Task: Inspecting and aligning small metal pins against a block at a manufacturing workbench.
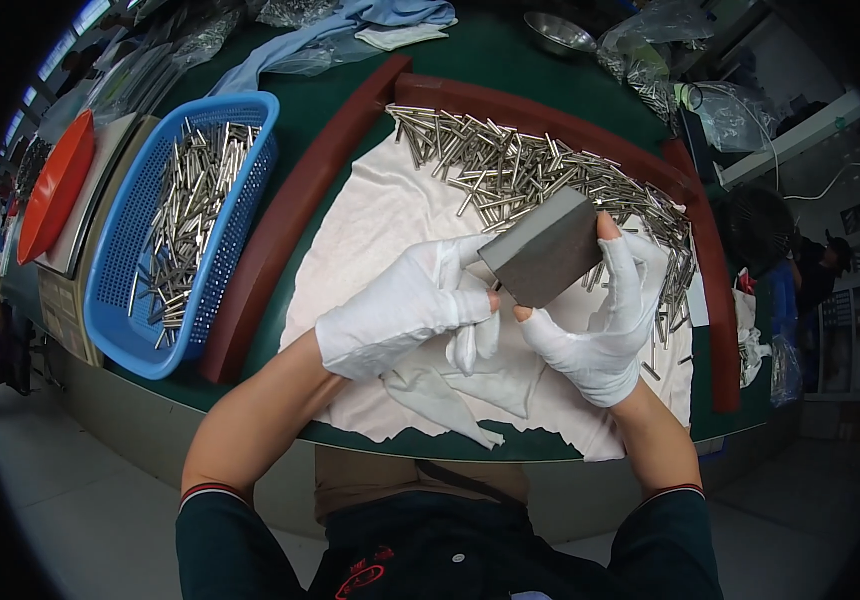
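Grey block (547, 257) partly hides metal pins (512, 162).

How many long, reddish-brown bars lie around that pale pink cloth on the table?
3: the left bar, the far bar behind the thin silvery metal rods, and the right bar. No other shows; none seems hidden.

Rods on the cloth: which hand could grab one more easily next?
Probably the right hand: in this view its fingers overlap the rods, while the left hand lies mostly over cloth. But the right grips the block, so it may need to let go first.
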Tool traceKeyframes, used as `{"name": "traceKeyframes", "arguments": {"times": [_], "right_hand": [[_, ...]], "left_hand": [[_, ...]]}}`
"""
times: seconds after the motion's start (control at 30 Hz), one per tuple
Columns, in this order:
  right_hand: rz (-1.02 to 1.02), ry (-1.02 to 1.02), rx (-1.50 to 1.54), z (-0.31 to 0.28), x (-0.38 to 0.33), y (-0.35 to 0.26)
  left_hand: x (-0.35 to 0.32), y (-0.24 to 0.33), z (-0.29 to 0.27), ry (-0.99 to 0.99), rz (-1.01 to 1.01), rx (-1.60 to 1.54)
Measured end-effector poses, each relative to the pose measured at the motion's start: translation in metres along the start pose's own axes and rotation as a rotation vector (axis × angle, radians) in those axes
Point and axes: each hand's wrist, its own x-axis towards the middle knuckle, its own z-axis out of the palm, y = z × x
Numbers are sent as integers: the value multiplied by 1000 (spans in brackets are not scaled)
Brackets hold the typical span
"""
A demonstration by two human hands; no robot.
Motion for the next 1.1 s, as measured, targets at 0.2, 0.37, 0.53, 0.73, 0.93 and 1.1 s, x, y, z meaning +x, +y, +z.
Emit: {"name": "traceKeyframes", "arguments": {"times": [0.2,0.37,0.53,0.73,0.93,1.1], "right_hand": [[10,-1,-29,1,-5,1],[-12,13,-39,0,-7,3],[-7,5,-10,2,-4,2],[-2,-22,-28,1,-12,7],[-31,14,-20,3,-11,7],[-31,67,7,7,-3,6]], "left_hand": [[1,-1,2,28,48,32],[-3,4,-2,21,43,16],[-1,8,4,4,-105,156],[-1,3,2,-2,36,-28],[-4,1,-9,-136,18,-194],[2,-7,-6,-108,32,-238]]}}
